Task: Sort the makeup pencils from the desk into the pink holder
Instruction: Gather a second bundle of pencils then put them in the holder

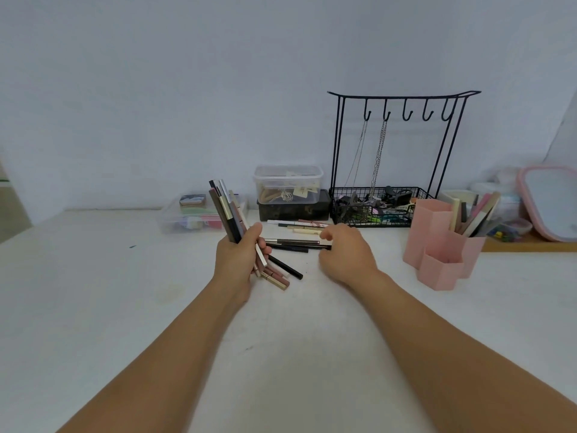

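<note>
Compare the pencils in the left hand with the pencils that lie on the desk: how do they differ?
The bundle of pencils is gripped in the left hand, lifted and nearly upright; the loose pencils lie flat on the desk. The bundle is packed tightly together; the loose ones are spread in two small groups beside the right hand. Both sets are slim makeup pencils, not yet in the pink holder.

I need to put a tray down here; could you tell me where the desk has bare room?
Bare desk lies left of the left hand, in front of the clear box, and between the forearms. It is crowded behind the right hand: loose pencils, wire rack, pink holder.
</note>
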`<control>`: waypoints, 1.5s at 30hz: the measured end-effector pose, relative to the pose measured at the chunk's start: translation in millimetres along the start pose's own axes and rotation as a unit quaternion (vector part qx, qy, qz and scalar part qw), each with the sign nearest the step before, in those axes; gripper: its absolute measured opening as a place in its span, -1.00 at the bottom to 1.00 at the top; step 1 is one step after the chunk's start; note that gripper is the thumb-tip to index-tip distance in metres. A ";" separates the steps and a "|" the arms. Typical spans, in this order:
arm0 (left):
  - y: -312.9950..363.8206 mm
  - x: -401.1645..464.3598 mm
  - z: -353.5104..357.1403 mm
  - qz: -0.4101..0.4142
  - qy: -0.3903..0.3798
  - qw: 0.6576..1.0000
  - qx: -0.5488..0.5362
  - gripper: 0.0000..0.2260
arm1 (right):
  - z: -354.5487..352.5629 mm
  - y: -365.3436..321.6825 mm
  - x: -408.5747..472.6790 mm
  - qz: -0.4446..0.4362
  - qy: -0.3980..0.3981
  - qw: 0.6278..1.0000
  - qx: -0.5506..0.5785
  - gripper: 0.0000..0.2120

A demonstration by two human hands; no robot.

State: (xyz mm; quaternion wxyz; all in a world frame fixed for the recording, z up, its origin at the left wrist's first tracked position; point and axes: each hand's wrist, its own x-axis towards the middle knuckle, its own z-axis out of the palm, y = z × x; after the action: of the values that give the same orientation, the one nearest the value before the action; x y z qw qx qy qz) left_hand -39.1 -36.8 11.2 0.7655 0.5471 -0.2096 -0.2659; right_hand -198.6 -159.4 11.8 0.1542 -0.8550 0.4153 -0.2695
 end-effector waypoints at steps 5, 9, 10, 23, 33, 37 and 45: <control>-0.8 1.2 -3.0 -0.003 -0.013 1.000 -0.005 -0.76 | -5.2 17.5 8.0 0.023 -0.039 0.999 0.025 -0.69; -0.1 1.8 -3.0 -0.014 -0.003 1.000 -0.011 -0.67 | -5.4 24.8 11.8 0.007 -0.018 1.000 0.016 -0.88; -0.1 1.7 -2.8 -0.017 -0.004 1.000 -0.011 -0.66 | -4.7 25.8 12.6 0.003 -0.016 1.000 0.010 -0.90; -0.3 -5.8 2.3 -0.028 -0.057 0.998 -0.018 -0.62 | -0.2 -14.1 7.6 0.021 0.040 0.925 0.377 -0.93; 1.3 -14.2 0.6 0.029 -0.109 0.993 -0.017 -0.52 | 14.0 -58.6 -18.5 -0.009 -0.104 0.812 0.574 -0.85; 2.8 -15.9 2.7 0.008 -0.098 0.995 -0.008 -0.50 | 14.4 -59.0 -22.7 -0.061 -0.097 0.846 0.521 -0.92; 0.6 -8.5 -1.7 0.025 0.000 1.000 0.005 -0.80 | 20.5 -65.6 -29.0 -0.096 -0.116 0.859 0.490 -0.84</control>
State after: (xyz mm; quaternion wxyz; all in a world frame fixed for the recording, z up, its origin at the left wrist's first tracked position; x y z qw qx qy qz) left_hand -44.5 -30.1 11.0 0.7689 0.5457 -0.2249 -0.2459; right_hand -160.2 -95.7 17.7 0.5735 -0.7300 0.1241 -0.3504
